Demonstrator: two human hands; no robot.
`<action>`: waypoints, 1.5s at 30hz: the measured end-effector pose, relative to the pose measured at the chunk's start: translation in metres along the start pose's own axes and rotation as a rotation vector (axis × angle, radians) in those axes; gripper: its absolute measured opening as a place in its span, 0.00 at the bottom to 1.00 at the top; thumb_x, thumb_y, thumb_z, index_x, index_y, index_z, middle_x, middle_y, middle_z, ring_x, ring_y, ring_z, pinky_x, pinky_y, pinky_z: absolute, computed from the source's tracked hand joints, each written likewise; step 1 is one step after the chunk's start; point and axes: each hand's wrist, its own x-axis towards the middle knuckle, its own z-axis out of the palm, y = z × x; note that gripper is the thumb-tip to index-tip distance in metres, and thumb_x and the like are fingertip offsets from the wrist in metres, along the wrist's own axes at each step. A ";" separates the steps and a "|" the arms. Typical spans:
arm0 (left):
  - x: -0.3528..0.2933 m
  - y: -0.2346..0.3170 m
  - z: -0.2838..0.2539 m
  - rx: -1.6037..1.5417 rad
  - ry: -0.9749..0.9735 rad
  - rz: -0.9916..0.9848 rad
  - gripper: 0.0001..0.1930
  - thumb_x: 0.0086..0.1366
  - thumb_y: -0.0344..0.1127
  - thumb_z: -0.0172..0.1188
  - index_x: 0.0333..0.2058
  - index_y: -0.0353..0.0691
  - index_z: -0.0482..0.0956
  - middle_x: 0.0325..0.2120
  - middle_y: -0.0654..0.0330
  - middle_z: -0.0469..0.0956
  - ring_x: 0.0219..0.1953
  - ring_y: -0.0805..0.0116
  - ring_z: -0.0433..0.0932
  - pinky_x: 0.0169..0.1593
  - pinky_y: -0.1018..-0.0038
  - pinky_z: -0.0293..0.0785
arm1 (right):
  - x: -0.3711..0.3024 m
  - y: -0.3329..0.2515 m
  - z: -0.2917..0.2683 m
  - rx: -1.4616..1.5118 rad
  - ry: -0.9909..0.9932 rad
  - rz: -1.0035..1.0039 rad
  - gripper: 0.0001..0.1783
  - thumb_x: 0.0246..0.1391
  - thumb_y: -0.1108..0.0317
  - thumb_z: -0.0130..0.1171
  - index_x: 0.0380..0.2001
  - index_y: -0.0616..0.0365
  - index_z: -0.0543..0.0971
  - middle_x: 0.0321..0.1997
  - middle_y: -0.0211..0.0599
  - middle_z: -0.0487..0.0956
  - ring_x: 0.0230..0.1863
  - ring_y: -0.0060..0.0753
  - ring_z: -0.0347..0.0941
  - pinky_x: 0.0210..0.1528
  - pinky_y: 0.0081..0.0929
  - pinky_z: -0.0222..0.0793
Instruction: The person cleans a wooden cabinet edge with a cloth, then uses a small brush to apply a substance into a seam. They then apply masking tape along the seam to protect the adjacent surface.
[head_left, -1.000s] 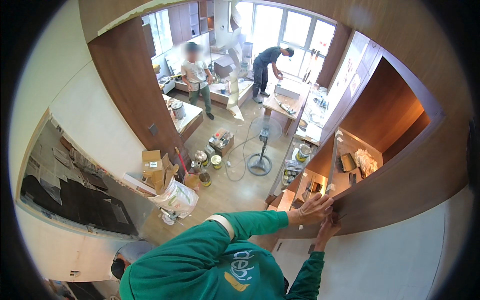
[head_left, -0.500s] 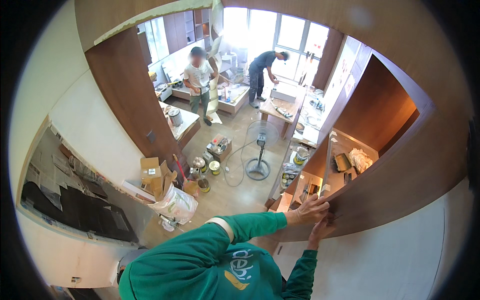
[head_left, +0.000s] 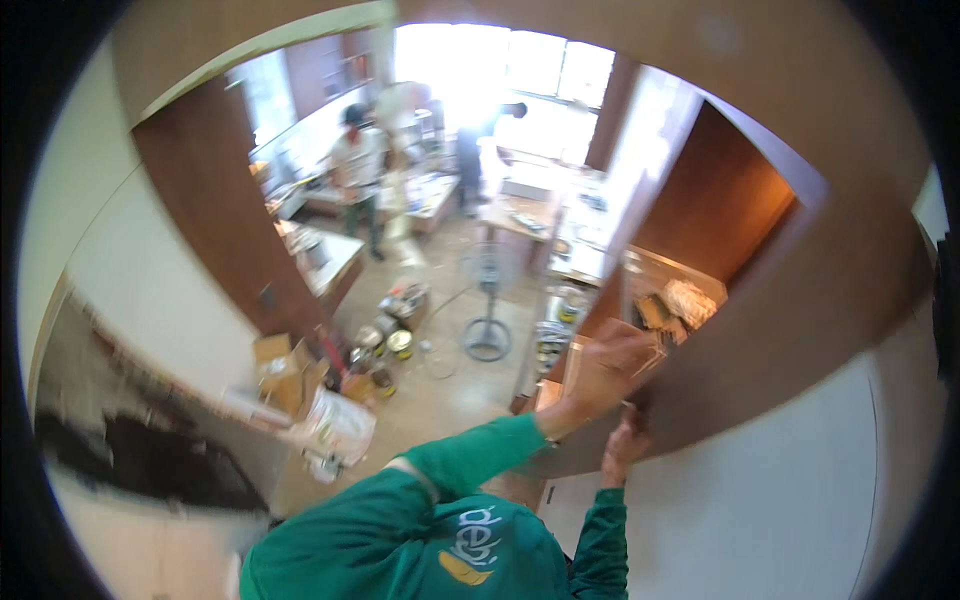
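A long brown wood-faced panel (head_left: 770, 370) curves across the right side, bordering a wooden cabinet recess. My left hand (head_left: 612, 362) is raised over this panel's near end, its fingers smeared by motion. Lower down, my right hand (head_left: 624, 446) is closed, with its fingertips up against the panel's lower edge; what they pinch, if anything, is too small and blurred to name. Inside the recess, beyond my left hand, sit a crumpled pale cloth (head_left: 690, 300) and a small dark open box (head_left: 655, 312).
A standing fan (head_left: 487, 285) is on the floor ahead. Paint tins (head_left: 400, 345), a cardboard box (head_left: 280, 362) and a stuffed white sack (head_left: 340, 425) stand to the left. Two people, one in a white shirt (head_left: 355, 165) and one in dark clothes (head_left: 470, 160), are farther back near a worktable (head_left: 520, 212).
My left hand has lifted away from my right hand, up and to the left. The right hand stays by the panel edge. The whole view has shifted, moving the room leftward.
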 end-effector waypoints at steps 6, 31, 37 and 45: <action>0.027 0.033 -0.064 -0.537 -0.172 -0.512 0.23 0.57 0.18 0.56 0.54 0.29 0.74 0.42 0.57 0.74 0.35 0.66 0.78 0.36 0.74 0.79 | 0.001 -0.004 0.014 -0.073 -0.060 0.040 0.15 0.50 0.62 0.67 0.27 0.67 0.82 0.23 0.36 0.80 0.27 0.25 0.72 0.33 0.30 0.69; 0.079 0.103 -0.034 -1.025 -0.837 -0.806 0.35 0.64 0.50 0.46 0.60 0.25 0.64 0.28 0.41 0.78 0.23 0.59 0.78 0.27 0.73 0.73 | 0.003 -0.249 -0.080 0.384 -0.332 -0.214 0.10 0.51 0.65 0.69 0.35 0.59 0.84 0.32 0.25 0.81 0.32 0.13 0.72 0.31 0.14 0.63; 0.083 0.111 -0.026 -0.703 -0.884 -0.684 0.29 0.65 0.45 0.54 0.57 0.28 0.71 0.21 0.52 0.77 0.19 0.66 0.76 0.20 0.77 0.67 | 0.005 -0.234 -0.079 0.564 -0.385 -0.237 0.08 0.53 0.69 0.67 0.32 0.63 0.83 0.30 0.29 0.81 0.29 0.13 0.71 0.32 0.15 0.65; 0.061 0.115 0.002 0.195 -0.987 -0.125 0.62 0.40 0.46 0.78 0.67 0.29 0.48 0.40 0.44 0.80 0.38 0.57 0.82 0.47 0.70 0.75 | 0.017 -0.223 -0.098 0.358 -0.246 -0.168 0.07 0.51 0.71 0.66 0.30 0.65 0.82 0.27 0.30 0.81 0.29 0.16 0.73 0.32 0.19 0.68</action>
